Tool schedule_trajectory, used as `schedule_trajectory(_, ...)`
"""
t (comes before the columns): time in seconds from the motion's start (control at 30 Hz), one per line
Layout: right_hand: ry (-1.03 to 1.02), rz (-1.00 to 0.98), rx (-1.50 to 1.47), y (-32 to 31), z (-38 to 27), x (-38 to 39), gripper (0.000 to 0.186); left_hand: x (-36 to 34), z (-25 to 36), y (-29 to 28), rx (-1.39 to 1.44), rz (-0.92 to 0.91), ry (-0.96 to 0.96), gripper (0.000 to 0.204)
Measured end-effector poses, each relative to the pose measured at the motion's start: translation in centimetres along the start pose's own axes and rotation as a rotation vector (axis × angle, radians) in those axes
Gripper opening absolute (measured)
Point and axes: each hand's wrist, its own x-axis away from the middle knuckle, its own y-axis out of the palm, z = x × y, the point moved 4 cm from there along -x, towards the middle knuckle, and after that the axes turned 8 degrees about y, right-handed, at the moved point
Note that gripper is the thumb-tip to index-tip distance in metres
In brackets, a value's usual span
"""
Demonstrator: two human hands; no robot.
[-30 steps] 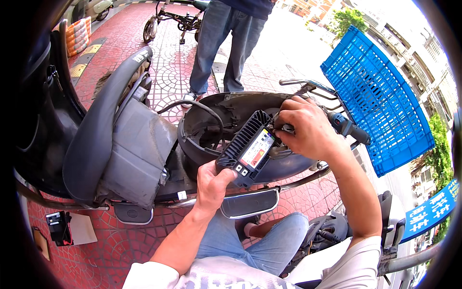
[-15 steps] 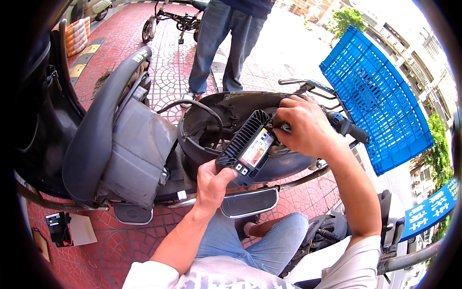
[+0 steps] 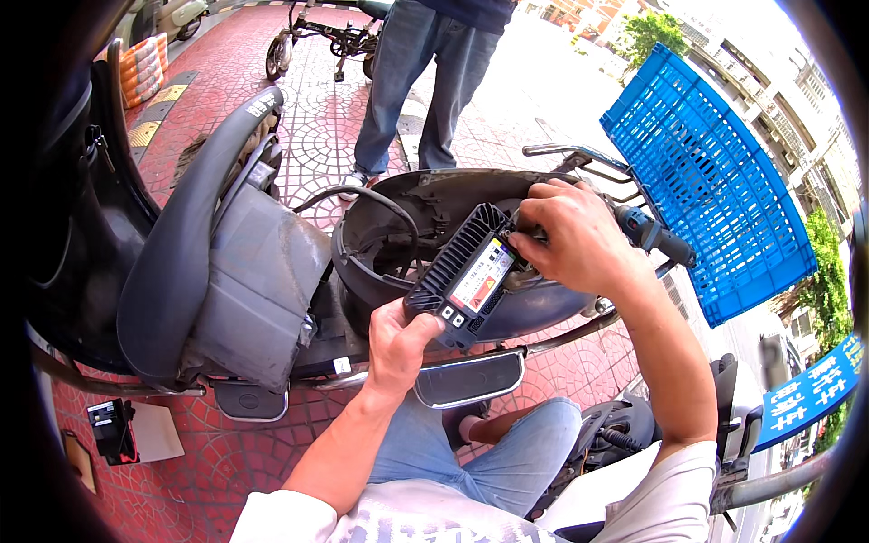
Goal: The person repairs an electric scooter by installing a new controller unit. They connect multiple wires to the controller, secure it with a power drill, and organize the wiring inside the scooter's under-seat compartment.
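A black finned controller box (image 3: 463, 282) with a white, red and yellow label is held tilted over the open body shell (image 3: 351, 258) of a scooter. My left hand (image 3: 396, 351) grips its lower end, with the thumb on the face near two small white squares. At its upper end, the fingers of my right hand (image 3: 579, 228) are curled together by the terminals. What they pinch there is hidden. A thick black cable (image 3: 385, 201) arches over the shell's opening.
Left of the shell stands the raised black seat (image 3: 181, 244). Blue plastic crate (image 3: 715, 185) is at the right, near a blue-and-black handle (image 3: 656, 237). A person in jeans (image 3: 425, 81) stands beyond the scooter. A black box (image 3: 111, 432) and cardboard (image 3: 156, 431) lie on red paving.
The controller box has shifted very slightly in my hands, and my right fingers have moved a little at its upper end. Otherwise the scene looks the same.
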Motion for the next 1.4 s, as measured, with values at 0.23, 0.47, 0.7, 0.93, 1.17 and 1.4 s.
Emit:
schedule_trajectory(0.23,-0.016,0.009,0.003,0.5,-0.2,-0.2,0.02,-0.1,-0.8,-0.3,-0.01,0.019,0.032,0.026)
schedule_trajectory(0.47,-0.011,0.061,-0.024,0.4,-0.3,0.3,0.019,0.1,-0.3,0.1,0.001,0.02,-0.026,0.026)
schedule_trajectory(0.7,-0.03,0.055,-0.025,0.1,-0.3,0.3,0.016,-0.1,-0.6,-0.3,-0.006,0.014,0.021,0.025)
schedule_trajectory(0.93,-0.013,0.081,-0.09,-0.1,-0.5,0.3,0.012,0.0,0.2,0.3,0.023,-0.013,0.029,0.025)
schedule_trajectory(1.17,-0.003,0.062,-0.041,0.0,-0.5,0.4,0.012,0.0,-0.1,0.2,0.014,-0.009,0.02,0.025)
schedule_trajectory(1.4,0.016,-0.005,-0.019,0.0,-0.4,-0.3,0.017,-0.2,-1.1,-0.6,-0.014,0.025,0.049,0.025)
